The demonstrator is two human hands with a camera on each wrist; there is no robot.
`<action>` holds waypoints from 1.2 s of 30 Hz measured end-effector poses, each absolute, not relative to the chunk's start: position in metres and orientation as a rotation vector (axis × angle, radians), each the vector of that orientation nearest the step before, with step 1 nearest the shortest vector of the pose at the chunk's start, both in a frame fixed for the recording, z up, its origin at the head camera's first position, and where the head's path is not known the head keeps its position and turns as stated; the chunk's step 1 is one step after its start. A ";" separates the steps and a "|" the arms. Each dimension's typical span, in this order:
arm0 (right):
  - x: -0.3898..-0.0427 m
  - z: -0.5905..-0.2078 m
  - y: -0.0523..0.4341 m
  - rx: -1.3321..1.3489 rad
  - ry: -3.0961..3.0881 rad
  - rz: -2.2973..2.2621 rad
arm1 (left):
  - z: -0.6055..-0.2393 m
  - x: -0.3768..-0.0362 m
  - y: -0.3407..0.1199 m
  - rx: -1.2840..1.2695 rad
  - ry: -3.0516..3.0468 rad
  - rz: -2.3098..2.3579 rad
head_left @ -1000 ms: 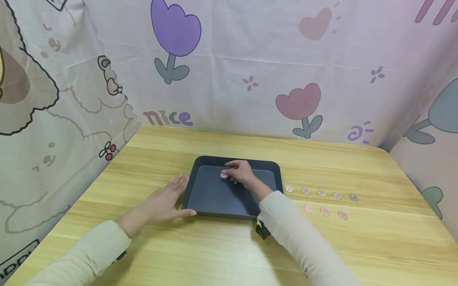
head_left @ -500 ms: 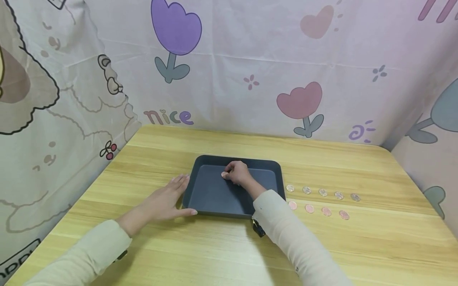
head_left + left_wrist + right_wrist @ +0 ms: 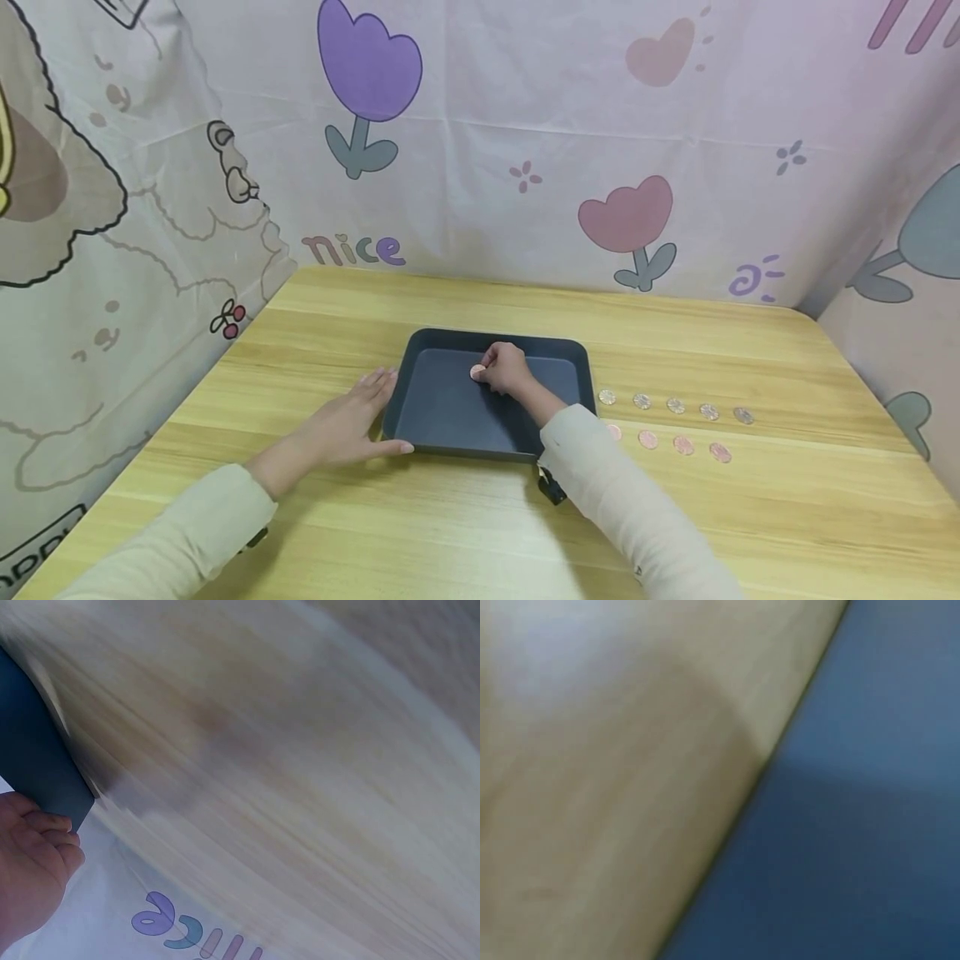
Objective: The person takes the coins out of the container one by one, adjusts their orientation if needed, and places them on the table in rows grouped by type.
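A dark blue tray (image 3: 450, 417) lies in the middle of the wooden table (image 3: 465, 533). My right hand (image 3: 504, 369) is over the tray's far half, fingers curled, pinching a copper coin (image 3: 477, 372). My left hand (image 3: 347, 427) lies flat on the table with straight fingers against the tray's left edge; in the left wrist view the left hand (image 3: 30, 870) shows beside the tray's corner (image 3: 45, 772). The right wrist view is a blur of table and tray (image 3: 855, 825).
To the right of the tray lie two rows of coins: silver ones (image 3: 675, 405) farther away, copper ones (image 3: 682, 444) nearer. A patterned cloth (image 3: 525, 150) walls off the back and sides. A small black item (image 3: 551, 483) sits under my right sleeve.
My right hand's fingers have curled in around the copper coin over the tray. The hand shifted slightly right. My left hand stayed at the tray's edge.
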State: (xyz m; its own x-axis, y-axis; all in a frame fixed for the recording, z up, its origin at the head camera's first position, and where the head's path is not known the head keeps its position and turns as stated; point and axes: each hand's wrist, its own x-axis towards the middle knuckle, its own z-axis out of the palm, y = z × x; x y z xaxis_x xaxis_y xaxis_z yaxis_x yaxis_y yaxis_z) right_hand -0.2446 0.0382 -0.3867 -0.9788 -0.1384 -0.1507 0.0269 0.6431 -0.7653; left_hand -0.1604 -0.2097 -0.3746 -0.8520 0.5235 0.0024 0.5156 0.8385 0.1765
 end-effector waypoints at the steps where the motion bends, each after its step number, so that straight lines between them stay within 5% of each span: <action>1: -0.244 -0.387 0.040 -0.084 2.662 -1.264 | -0.375 -0.160 -0.210 0.842 2.969 0.263; 36: -0.219 -0.364 0.115 0.126 2.443 -1.534 | -0.369 -0.157 -0.206 0.809 2.947 0.291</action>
